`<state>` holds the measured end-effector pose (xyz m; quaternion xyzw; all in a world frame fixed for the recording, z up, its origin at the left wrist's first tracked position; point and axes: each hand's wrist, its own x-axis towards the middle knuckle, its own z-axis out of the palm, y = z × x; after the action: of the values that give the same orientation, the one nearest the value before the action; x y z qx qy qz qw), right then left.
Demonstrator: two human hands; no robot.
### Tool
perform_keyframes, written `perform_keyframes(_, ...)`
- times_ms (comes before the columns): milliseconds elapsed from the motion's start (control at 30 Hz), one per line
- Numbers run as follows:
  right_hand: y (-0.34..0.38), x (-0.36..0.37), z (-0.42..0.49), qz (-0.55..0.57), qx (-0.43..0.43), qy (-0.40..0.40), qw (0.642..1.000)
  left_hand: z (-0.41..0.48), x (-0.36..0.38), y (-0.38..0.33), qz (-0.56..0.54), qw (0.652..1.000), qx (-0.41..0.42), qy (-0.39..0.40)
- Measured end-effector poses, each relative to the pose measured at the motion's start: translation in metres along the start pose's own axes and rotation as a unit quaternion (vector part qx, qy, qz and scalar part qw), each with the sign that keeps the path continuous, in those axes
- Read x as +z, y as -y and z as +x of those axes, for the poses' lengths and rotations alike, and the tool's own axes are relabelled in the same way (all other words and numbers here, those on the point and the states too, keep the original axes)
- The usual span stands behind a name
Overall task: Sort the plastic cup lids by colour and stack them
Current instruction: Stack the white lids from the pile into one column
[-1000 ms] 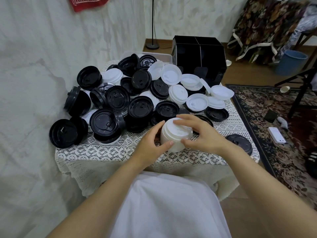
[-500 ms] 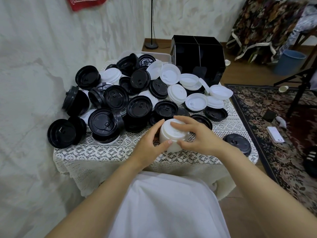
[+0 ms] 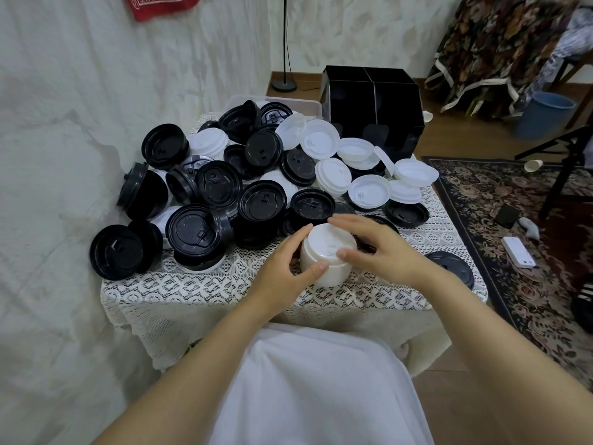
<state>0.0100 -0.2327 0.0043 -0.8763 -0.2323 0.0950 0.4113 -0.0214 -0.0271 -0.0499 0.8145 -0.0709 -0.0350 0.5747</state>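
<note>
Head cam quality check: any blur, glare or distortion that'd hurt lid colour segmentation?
Head view: soft, even light, faint shadows; black lids show mild sheen, embossing readable; loose white lids bright, little relief; right hand slightly smeared at the fingertips over the white stack; floral cloth top right blurred; wide-angle bowing toward the edges.

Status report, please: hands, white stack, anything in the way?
Left hand grips white stack. Right hand rests on its top. Mixed lids piled close behind, black lid at right.
</note>
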Motion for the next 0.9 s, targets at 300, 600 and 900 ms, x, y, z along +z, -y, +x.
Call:
perform_keyframes(300,-0.024,-0.028,0.061,0.010,0.073,-0.172,0.982,-0.002,-0.001,-0.002,0.012,1.000,-0.006,0.001)
perform_keyframes(600,-0.025,-0.035,0.113,-0.114,0.051,-0.121,0.985,-0.003,-0.002,-0.005,0.030,1.000,-0.004,-0.002)
perform_keyframes(900,-0.033,-0.039,0.132,-0.198,0.039,-0.036,0.979,-0.004,-0.002,-0.005,0.046,0.999,-0.001,-0.005)
